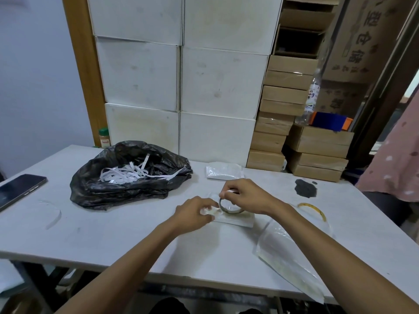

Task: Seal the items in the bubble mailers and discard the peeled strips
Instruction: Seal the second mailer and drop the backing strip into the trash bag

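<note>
A small white bubble mailer (pixel 235 220) lies flat near the middle of the table. My left hand (pixel 195 214) pinches its left end, at the flap. My right hand (pixel 244 196) hovers just above it, fingertips closed on a thin white peeled strip (pixel 231 191). A grey ring-shaped item (pixel 223 206) shows through a clear wrap on the mailer, under my right hand. A black plastic bag (pixel 127 186) to the left holds several white peeled strips (pixel 127 173). A sealed white mailer (pixel 223 172) rests further back.
A clear bag (pixel 288 252) with a yellow bangle (pixel 314 208) lies at the right edge. A phone (pixel 18 189) sits far left, a dark stain (pixel 305 188) at the back right. Stacked white and brown boxes stand behind the table (pixel 90 234). A person in pink (pixel 394 166) stands right.
</note>
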